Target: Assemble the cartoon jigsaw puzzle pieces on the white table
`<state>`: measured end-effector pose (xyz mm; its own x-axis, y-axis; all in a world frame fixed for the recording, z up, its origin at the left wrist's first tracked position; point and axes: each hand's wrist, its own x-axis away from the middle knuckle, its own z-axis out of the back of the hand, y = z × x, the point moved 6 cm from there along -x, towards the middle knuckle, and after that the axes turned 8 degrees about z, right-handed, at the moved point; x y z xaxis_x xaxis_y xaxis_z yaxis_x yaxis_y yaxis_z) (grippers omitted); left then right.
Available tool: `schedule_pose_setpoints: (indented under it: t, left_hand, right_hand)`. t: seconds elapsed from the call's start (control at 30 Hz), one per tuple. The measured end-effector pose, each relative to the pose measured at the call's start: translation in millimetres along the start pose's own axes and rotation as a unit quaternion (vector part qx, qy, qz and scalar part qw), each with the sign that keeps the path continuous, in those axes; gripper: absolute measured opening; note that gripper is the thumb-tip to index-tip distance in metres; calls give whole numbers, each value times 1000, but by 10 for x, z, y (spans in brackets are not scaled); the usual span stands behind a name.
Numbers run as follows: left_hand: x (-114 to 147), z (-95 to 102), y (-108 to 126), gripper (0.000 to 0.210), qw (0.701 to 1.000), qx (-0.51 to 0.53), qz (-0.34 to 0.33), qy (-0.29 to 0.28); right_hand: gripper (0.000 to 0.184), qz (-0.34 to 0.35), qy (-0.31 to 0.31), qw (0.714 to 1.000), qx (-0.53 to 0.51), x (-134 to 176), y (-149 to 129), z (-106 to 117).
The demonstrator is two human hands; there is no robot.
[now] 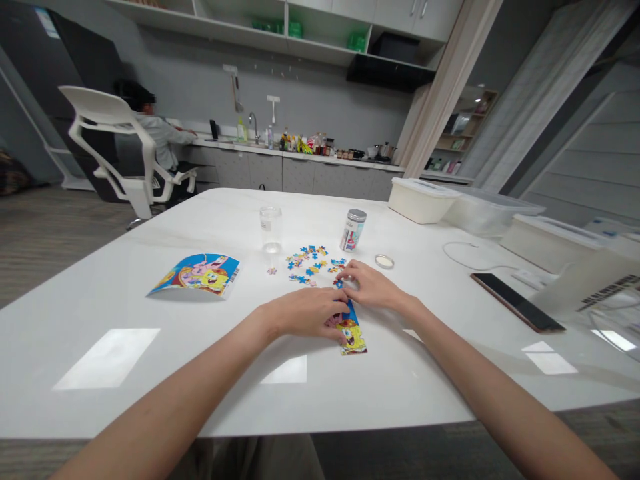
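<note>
A joined section of jigsaw puzzle (354, 339), blue with a yellow cartoon face, lies flat on the table in front of me. My left hand (317, 312) rests over its left side, fingers bent and thumb near the lower edge, holding it. At its upper end, my right hand (367, 285) has its fingers pinched on a small blue puzzle piece (339, 284), partly hidden by the fingertips. Beyond both hands are several loose puzzle pieces (314, 270) in a scattered ring, and one pinkish piece (271, 271) sits apart to the left.
A curled picture sheet (203, 275) lies at left. Behind the pieces stand a clear jar (271, 230) and a lidded can (353, 231); a round lid (385, 261) is nearby. To the right are a phone (515, 301), a cable and plastic boxes (423, 200). A person sits in the background.
</note>
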<state>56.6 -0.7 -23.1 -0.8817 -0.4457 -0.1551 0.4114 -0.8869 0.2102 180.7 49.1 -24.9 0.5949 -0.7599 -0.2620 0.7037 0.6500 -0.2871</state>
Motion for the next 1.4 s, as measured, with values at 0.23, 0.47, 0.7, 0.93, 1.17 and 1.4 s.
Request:
schedule_pose_setpoints:
  t: [0.23,0.47,0.7,0.93,1.17,1.4]
  left_hand:
    - [-15,160,-32,22,996,-63,50,36]
    - [13,211,-304,14,972,-137,168,87]
    - [-2,140,-302,11,963,-162,186,105]
    - [2,146,-318,12,966,-140,186,115]
    - [-2,116,-313,10,966,-145,184,114]
    - [-30,97,-276,20,979,-122,133,93]
  right_hand:
    - [20,20,2,999,-28,0,23,0]
    - [20,-2,3,999,-41,-1,38,-25]
    - [31,9,19,999,-49,3,49,-55]
    - [26,18,20,1000,-7,-9,13,-93]
    - [16,13,37,999,-19,-13,49,-71]
    - [22,48,47,996,-50,-31,34,-77]
